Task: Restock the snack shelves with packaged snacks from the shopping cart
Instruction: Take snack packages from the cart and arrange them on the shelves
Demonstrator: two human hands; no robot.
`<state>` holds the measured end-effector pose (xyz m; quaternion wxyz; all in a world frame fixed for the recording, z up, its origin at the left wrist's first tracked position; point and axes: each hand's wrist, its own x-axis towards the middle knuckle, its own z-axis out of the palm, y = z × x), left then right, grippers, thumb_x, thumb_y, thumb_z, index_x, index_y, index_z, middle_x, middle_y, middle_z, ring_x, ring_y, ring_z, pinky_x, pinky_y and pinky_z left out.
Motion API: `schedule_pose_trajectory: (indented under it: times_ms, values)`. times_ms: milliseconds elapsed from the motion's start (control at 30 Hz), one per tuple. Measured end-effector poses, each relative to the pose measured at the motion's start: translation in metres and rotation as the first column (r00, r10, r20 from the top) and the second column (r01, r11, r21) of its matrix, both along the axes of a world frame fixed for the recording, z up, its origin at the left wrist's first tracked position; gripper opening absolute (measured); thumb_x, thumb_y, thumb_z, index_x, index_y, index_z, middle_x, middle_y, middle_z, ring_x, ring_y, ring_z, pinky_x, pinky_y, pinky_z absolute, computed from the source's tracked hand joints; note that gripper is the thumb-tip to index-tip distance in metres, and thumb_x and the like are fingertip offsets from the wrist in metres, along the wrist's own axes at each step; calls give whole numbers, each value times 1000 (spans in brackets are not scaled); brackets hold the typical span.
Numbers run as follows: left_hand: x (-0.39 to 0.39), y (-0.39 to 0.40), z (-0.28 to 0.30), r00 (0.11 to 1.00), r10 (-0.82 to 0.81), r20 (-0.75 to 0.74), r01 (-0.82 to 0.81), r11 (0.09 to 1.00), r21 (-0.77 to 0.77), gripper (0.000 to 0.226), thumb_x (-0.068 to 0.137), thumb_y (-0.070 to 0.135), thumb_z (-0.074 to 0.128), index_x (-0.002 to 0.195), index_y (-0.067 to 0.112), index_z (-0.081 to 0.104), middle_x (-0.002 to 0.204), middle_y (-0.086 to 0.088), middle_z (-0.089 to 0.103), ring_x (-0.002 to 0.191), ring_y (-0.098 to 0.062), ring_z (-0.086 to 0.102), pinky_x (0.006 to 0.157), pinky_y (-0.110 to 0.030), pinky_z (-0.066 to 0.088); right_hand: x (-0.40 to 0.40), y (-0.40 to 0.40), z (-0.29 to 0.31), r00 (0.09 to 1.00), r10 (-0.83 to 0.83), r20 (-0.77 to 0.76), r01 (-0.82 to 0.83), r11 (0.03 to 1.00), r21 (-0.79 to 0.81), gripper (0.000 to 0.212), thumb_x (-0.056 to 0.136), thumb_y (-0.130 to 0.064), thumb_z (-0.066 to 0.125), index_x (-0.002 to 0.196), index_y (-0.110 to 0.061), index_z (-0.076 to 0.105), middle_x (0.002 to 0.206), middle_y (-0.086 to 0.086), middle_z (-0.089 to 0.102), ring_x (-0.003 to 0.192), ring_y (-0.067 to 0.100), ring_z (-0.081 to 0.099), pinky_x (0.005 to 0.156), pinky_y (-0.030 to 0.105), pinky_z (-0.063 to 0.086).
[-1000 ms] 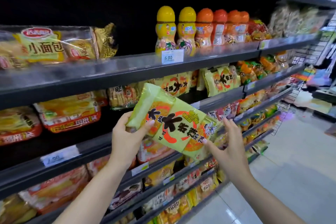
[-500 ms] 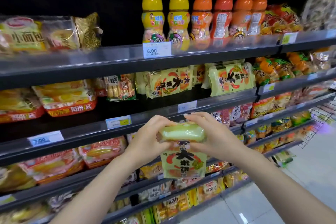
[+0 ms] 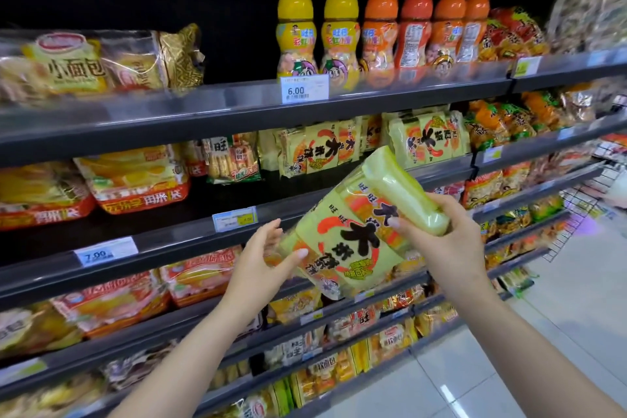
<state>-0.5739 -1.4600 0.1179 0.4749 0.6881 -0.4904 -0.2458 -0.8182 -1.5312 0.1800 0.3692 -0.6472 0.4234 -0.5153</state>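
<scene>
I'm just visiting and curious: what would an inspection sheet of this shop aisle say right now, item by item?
Surface: dark shelf tiers with clear front lips and price tags.
Job's things: yellow-green snack pack, tilted, held in front of the shelves; matching packs stand on the second tier.
Clutter: capped bottles on the top tier, bread bags to the left.
Hands: right hand grips the pack's upper end; left hand holds its lower edge, thumb on the front, fingers behind.
Cables: nothing seen.
Surroundings: pale tiled floor on the right; wire rack at the aisle end.
</scene>
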Motion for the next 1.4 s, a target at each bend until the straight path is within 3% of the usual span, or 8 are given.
schedule_pose_trajectory:
  times_ms: [300, 467, 600, 700, 900, 1033, 1200, 1400]
  values:
    - [0, -16, 11, 977, 150, -151, -162, 985, -66, 93, 66, 64, 67, 145, 29, 34, 147, 6, 37, 125, -7, 42, 99, -34, 46, 2, 13, -6, 977, -109, 181, 95, 992, 88, 30, 74, -34, 80, 98, -29, 62, 87, -2, 67, 68, 3, 61, 55, 14, 49]
    - [-2, -32, 25, 942, 124, -311, -162, 982, -97, 87, 76, 50, 71, 149, 28, 28, 136, 6, 45, 109, -6, 52, 67, -12, 51, 6, -11, -5, 967, -57, 250, 38, 996, 81, 30, 74, -36, 78, 98, -29, 63, 90, -5, 70, 83, 12, 67, 72, 27, 52]
    - [-4, -52, 34, 940, 153, -305, -196, 974, -115, 107, 57, 64, 74, 148, 30, 29, 135, 5, 54, 120, -14, 54, 100, -45, 48, 11, -48, -6, 982, 9, 189, -21, 998, 65, 35, 73, -47, 74, 100, -28, 63, 95, -6, 67, 91, 13, 63, 77, 28, 50]
    - [-7, -70, 45, 930, 206, -305, -270, 945, -183, 95, 66, 50, 76, 147, 24, 33, 122, 9, 61, 114, -7, 58, 101, -39, 47, 9, -85, -8, 997, 19, 75, -25, 996, 84, 66, 67, -67, 72, 117, -27, 58, 115, -7, 62, 109, 16, 57, 94, 39, 48]
    - [-13, -113, 54, 888, 385, -253, -449, 846, -289, 61, 76, 26, 81, 124, 24, 43, 107, 18, 62, 92, 16, 59, 77, -11, 46, 12, -149, 1, 984, 162, -80, -161, 987, 12, 70, 82, -40, 72, 141, -26, 38, 122, -16, 47, 111, 4, 44, 93, 26, 36]
    - [-16, -138, 50, 840, 488, -239, -541, 790, -289, 66, 74, 35, 82, 127, 19, 45, 118, 8, 60, 110, -7, 58, 94, -28, 46, 24, -190, -1, 955, 203, -218, -209, 978, -5, 71, 84, -37, 70, 143, -19, 36, 130, -12, 46, 125, 12, 43, 102, 31, 37]
    - [-26, -169, 47, 784, 574, -235, -619, 750, -234, 55, 78, 41, 77, 116, 18, 45, 105, 8, 53, 96, -7, 51, 84, -24, 35, 37, -230, -13, 921, 240, -306, -248, 969, 14, 32, 88, -33, 66, 96, -16, 40, 78, -16, 42, 74, 12, 44, 58, 16, 34]
    - [-21, -201, 42, 794, 564, -227, -608, 728, -316, 61, 77, 26, 81, 130, 19, 51, 120, 7, 61, 109, 4, 55, 93, -13, 43, 41, -259, -15, 918, 253, -306, -232, 967, 105, 16, 92, -15, 60, 90, -11, 44, 68, -1, 44, 56, 10, 41, 50, 20, 32]
